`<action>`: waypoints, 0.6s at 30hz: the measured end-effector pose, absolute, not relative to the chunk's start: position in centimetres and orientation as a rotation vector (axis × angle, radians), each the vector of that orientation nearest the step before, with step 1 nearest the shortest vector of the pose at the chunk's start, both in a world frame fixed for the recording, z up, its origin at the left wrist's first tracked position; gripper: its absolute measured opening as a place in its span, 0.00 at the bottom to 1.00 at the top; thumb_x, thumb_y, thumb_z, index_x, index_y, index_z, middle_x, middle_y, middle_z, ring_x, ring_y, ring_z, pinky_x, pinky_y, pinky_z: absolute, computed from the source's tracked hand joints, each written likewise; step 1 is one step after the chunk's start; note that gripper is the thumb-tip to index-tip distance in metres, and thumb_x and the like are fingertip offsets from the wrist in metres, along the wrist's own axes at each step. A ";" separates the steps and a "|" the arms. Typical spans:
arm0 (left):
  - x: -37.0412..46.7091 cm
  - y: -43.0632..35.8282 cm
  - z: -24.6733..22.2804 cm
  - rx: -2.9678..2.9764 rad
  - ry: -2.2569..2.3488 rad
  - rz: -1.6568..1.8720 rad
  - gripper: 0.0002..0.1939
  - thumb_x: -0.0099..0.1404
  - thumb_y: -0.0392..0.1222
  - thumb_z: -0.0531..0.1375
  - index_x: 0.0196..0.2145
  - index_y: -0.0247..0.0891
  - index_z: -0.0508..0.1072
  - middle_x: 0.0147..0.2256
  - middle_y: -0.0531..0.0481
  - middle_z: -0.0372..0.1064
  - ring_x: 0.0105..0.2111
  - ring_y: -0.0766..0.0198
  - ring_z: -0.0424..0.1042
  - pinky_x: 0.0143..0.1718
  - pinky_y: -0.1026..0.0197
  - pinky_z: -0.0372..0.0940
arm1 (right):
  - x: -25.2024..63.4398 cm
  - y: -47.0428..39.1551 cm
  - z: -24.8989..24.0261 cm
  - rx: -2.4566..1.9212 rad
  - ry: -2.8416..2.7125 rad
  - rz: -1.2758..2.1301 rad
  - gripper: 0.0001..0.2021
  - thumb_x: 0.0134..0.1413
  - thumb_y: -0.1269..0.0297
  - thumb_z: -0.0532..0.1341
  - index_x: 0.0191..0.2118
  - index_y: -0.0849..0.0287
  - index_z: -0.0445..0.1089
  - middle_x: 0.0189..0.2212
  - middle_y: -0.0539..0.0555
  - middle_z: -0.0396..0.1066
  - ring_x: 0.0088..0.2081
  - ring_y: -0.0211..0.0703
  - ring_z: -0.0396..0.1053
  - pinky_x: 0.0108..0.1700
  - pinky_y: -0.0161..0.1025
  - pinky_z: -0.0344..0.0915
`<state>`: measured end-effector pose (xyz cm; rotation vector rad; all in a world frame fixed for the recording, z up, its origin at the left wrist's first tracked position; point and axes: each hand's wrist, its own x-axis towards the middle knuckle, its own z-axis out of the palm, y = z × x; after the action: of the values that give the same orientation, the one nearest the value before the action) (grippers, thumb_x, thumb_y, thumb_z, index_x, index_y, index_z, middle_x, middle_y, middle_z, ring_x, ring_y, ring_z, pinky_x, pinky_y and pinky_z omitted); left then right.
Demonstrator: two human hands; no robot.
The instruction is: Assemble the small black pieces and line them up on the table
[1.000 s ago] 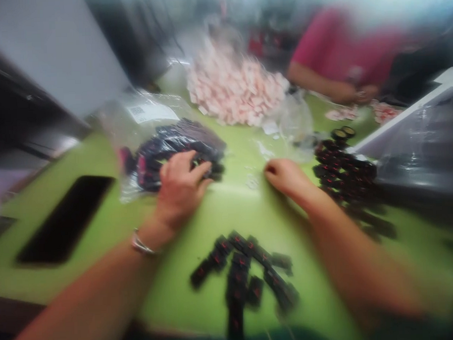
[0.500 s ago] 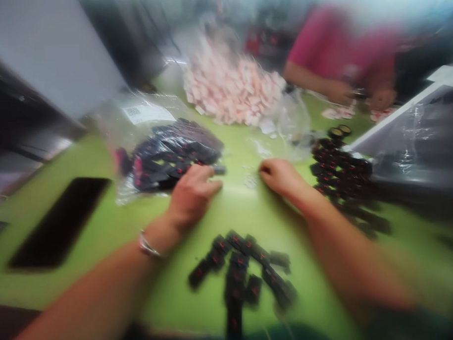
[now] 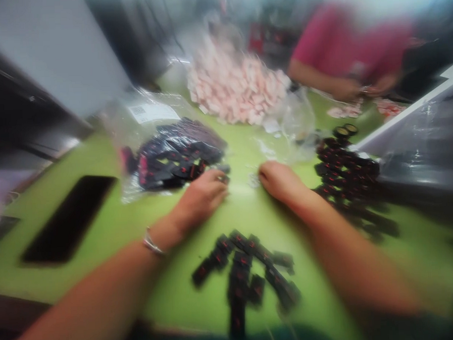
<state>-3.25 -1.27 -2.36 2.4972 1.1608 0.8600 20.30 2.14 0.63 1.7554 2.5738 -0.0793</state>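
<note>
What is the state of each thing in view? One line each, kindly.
Left hand: fingers curled, contents unclear
Right hand: fingers curled, contents unclear
Plastic bag: lying down, partly filled
Front black pieces: loosely spread
Right-side black pieces: heaped
Pale pink pieces: heaped
Black slab: lying flat
Bracelet: worn on wrist

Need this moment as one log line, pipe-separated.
left hand: by clear bag, grip unclear | right hand: curled beside small pale bits | front: loose black pieces on green table

Pale light glares at the top right, the green tabletop (image 3: 242, 206) has a soft central sheen, the left-hand clear bag (image 3: 129, 189) glints, and blur smears everything, worst toward the stretched edges.
</note>
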 end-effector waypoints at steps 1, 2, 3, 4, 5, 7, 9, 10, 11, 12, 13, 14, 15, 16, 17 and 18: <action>-3.2 -1.2 -2.5 2.473 1.180 0.886 0.08 0.64 0.37 0.56 0.33 0.37 0.76 0.46 0.43 0.68 0.45 0.59 0.70 0.48 0.56 0.66 | 20.2 2.1 0.6 1.769 2.533 -0.049 0.12 0.59 0.70 0.50 0.35 0.63 0.71 0.35 0.61 0.72 0.34 0.44 0.66 0.36 0.37 0.56; -3.2 -1.1 -2.7 2.451 1.199 0.917 0.09 0.64 0.36 0.55 0.33 0.37 0.76 0.45 0.44 0.68 0.45 0.60 0.70 0.48 0.57 0.66 | 20.2 2.1 0.6 1.781 2.502 -0.025 0.12 0.59 0.70 0.50 0.35 0.63 0.71 0.35 0.61 0.71 0.34 0.45 0.66 0.35 0.38 0.56; -3.1 -1.1 -2.8 2.429 1.217 0.949 0.09 0.64 0.35 0.55 0.33 0.37 0.75 0.44 0.44 0.69 0.44 0.61 0.70 0.47 0.57 0.66 | 20.2 2.1 0.5 1.791 2.482 -0.007 0.12 0.58 0.71 0.50 0.35 0.63 0.70 0.34 0.62 0.71 0.33 0.45 0.66 0.34 0.38 0.56; -3.1 -1.0 -2.9 2.411 1.230 0.977 0.09 0.64 0.34 0.55 0.32 0.37 0.75 0.43 0.45 0.69 0.44 0.61 0.70 0.47 0.58 0.66 | 20.2 2.1 0.4 1.800 2.473 0.005 0.12 0.58 0.71 0.50 0.35 0.63 0.70 0.34 0.61 0.71 0.33 0.46 0.66 0.34 0.39 0.55; -3.0 -1.0 -3.0 2.397 1.236 0.998 0.09 0.64 0.33 0.55 0.32 0.37 0.75 0.42 0.45 0.69 0.43 0.62 0.70 0.47 0.58 0.66 | 20.3 2.2 0.3 1.810 2.474 0.013 0.11 0.58 0.71 0.50 0.35 0.63 0.70 0.35 0.61 0.71 0.33 0.46 0.66 0.33 0.39 0.55; -2.9 -1.0 -2.9 2.384 1.237 1.003 0.08 0.63 0.32 0.55 0.33 0.37 0.75 0.41 0.45 0.69 0.44 0.61 0.69 0.47 0.58 0.66 | 20.5 2.4 0.2 1.842 2.489 0.009 0.11 0.57 0.71 0.50 0.35 0.62 0.69 0.35 0.61 0.71 0.33 0.46 0.66 0.32 0.39 0.54; -2.8 -1.1 -2.7 2.387 1.260 0.946 0.12 0.61 0.31 0.56 0.42 0.36 0.74 0.42 0.44 0.68 0.45 0.60 0.69 0.48 0.57 0.66 | 20.6 2.5 0.3 1.905 2.525 -0.015 0.10 0.57 0.70 0.50 0.34 0.61 0.69 0.35 0.59 0.71 0.32 0.45 0.65 0.31 0.39 0.53; -2.7 -1.1 -2.6 2.394 1.283 0.903 0.16 0.60 0.31 0.58 0.47 0.35 0.72 0.43 0.43 0.68 0.45 0.59 0.69 0.49 0.56 0.66 | 20.6 2.5 0.3 1.944 2.556 -0.033 0.10 0.56 0.70 0.50 0.34 0.60 0.69 0.35 0.59 0.71 0.32 0.45 0.65 0.31 0.39 0.52; -2.6 -1.1 -2.5 2.401 1.312 0.863 0.21 0.60 0.33 0.59 0.51 0.34 0.69 0.44 0.41 0.67 0.46 0.57 0.68 0.49 0.55 0.66 | 20.5 2.4 0.5 1.981 2.598 -0.056 0.09 0.56 0.70 0.50 0.33 0.59 0.68 0.35 0.58 0.71 0.32 0.45 0.64 0.31 0.39 0.52; -2.6 -1.1 -2.5 2.407 1.345 0.834 0.25 0.59 0.35 0.61 0.54 0.32 0.67 0.45 0.40 0.67 0.47 0.55 0.68 0.49 0.54 0.66 | 20.4 2.4 0.6 2.014 2.652 -0.083 0.09 0.55 0.70 0.51 0.33 0.59 0.68 0.34 0.57 0.70 0.33 0.44 0.64 0.31 0.39 0.52; -2.5 -1.1 -2.5 2.410 1.376 0.821 0.28 0.59 0.38 0.62 0.56 0.30 0.65 0.45 0.38 0.66 0.47 0.54 0.68 0.50 0.53 0.66 | 20.3 2.3 0.7 2.037 2.716 -0.117 0.08 0.55 0.70 0.51 0.32 0.59 0.67 0.34 0.57 0.70 0.33 0.44 0.64 0.32 0.38 0.53; -2.5 -1.1 -2.5 2.411 1.400 0.827 0.29 0.59 0.41 0.62 0.56 0.29 0.64 0.46 0.37 0.65 0.47 0.53 0.67 0.50 0.52 0.65 | 20.1 2.2 0.8 2.051 2.785 -0.158 0.07 0.54 0.70 0.52 0.32 0.58 0.67 0.33 0.56 0.70 0.33 0.44 0.63 0.32 0.38 0.54; -2.4 -1.0 -2.6 2.410 1.415 0.846 0.28 0.60 0.43 0.62 0.56 0.29 0.65 0.46 0.37 0.65 0.47 0.53 0.67 0.50 0.52 0.65 | 20.0 2.2 0.9 2.065 2.846 -0.202 0.07 0.53 0.70 0.52 0.31 0.58 0.67 0.32 0.55 0.70 0.33 0.43 0.63 0.33 0.38 0.54; -2.5 -1.0 -2.7 2.410 1.417 0.875 0.26 0.61 0.43 0.61 0.55 0.29 0.66 0.46 0.37 0.66 0.47 0.54 0.67 0.50 0.52 0.65 | 20.0 2.3 0.9 2.078 2.897 -0.246 0.07 0.53 0.70 0.52 0.30 0.58 0.67 0.31 0.55 0.70 0.32 0.43 0.63 0.33 0.38 0.55; -2.5 -1.1 -2.7 2.410 1.407 0.914 0.23 0.62 0.42 0.60 0.53 0.30 0.68 0.45 0.38 0.66 0.47 0.55 0.68 0.49 0.52 0.65 | 20.0 2.4 0.8 2.092 2.938 -0.289 0.07 0.52 0.70 0.52 0.30 0.58 0.66 0.30 0.54 0.69 0.31 0.42 0.62 0.33 0.38 0.55; -2.5 -1.1 -2.8 2.414 1.384 0.957 0.19 0.62 0.40 0.59 0.51 0.30 0.70 0.45 0.38 0.67 0.46 0.56 0.68 0.49 0.53 0.65 | 20.2 2.5 0.6 2.111 2.971 -0.327 0.06 0.52 0.70 0.52 0.29 0.58 0.66 0.29 0.54 0.69 0.31 0.42 0.62 0.34 0.38 0.56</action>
<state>-2.50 -1.08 -2.75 2.4142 1.3838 0.9570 20.17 2.52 0.62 2.1107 2.9714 -0.3272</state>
